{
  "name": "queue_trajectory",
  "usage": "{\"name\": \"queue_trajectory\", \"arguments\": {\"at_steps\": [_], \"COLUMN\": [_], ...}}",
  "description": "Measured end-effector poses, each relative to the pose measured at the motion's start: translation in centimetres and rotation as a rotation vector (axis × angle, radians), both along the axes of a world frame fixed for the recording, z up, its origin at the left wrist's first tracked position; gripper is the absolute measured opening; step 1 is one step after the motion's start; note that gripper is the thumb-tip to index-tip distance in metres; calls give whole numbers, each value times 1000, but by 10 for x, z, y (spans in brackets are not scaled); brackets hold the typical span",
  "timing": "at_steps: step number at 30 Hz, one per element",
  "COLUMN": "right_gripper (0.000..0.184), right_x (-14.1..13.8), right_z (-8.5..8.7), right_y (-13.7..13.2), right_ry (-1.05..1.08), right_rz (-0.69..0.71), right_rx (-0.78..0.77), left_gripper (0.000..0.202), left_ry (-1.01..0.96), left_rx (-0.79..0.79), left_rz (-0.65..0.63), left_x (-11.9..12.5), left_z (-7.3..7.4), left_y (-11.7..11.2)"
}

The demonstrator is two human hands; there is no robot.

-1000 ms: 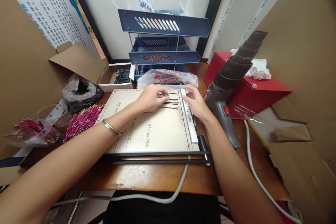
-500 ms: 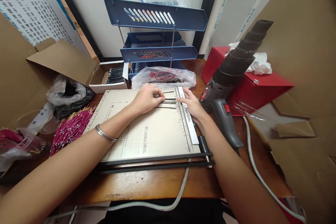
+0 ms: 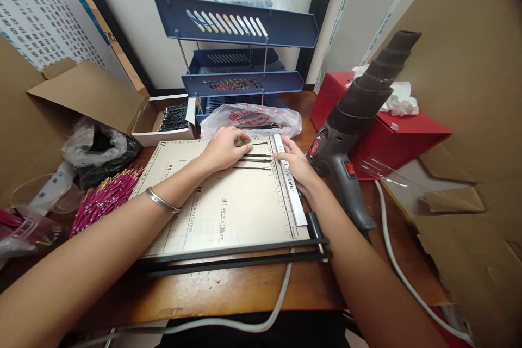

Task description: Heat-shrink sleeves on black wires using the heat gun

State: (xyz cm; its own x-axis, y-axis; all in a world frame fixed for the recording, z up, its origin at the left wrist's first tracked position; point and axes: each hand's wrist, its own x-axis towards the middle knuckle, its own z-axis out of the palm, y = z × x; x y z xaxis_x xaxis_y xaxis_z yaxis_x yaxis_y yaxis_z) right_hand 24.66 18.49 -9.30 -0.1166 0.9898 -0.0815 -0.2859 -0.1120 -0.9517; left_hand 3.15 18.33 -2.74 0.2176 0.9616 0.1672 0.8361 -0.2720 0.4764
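Note:
A beige paper cutter board (image 3: 228,212) lies on the wooden desk before me. Several thin black strips (image 3: 256,156) lie across its far end, ends toward the white ruler bar (image 3: 290,185). My left hand (image 3: 223,149) rests on those strips, fingers curled and pressing them down. My right hand (image 3: 294,166) lies on the ruler bar, fingers flat and extended, fingertips touching the strips' right ends.
A grey heat gun (image 3: 353,125) stands right of the cutter, its pale cord (image 3: 261,310) trailing over the desk edge. Behind are a plastic bag (image 3: 250,118), a blue tray rack (image 3: 236,54) and a red box (image 3: 379,125). Pink-sleeved wires (image 3: 104,201) and a black bag (image 3: 100,149) lie left.
My left hand has slid slightly farther up the board over the strips. My right hand has flattened onto the ruler bar. The view has shifted a little.

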Motion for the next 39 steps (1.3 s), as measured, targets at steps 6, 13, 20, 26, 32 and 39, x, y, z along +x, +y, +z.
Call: {"name": "queue_trajectory", "arguments": {"at_steps": [6,13,20,26,32,39], "right_gripper": [75,79,81,68,40,34], "right_x": [3,3,9,21,16,7], "right_z": [11,8,19,37,69,72], "right_y": [-5,-5,-10,-29,-59,-74], "right_ry": [-22,-76,-202,-652,-1072,-1315], "right_rz": [44,60,102,158,316,338], "right_rx": [-18,24,45,190,379,498], "left_gripper": [17,32,17,17,34,24], "left_ry": [-57,53,161,280,66,-144], "left_rx": [-153,-149,-194,-216,-172,-108], "left_rz": [-201,-274,-156,51,107,45], "left_x": [0,3,7,12,9,-10], "left_z": [12,23,26,27,15,-2], "left_y": [-6,-31,-53,-106,-153,-173]}}
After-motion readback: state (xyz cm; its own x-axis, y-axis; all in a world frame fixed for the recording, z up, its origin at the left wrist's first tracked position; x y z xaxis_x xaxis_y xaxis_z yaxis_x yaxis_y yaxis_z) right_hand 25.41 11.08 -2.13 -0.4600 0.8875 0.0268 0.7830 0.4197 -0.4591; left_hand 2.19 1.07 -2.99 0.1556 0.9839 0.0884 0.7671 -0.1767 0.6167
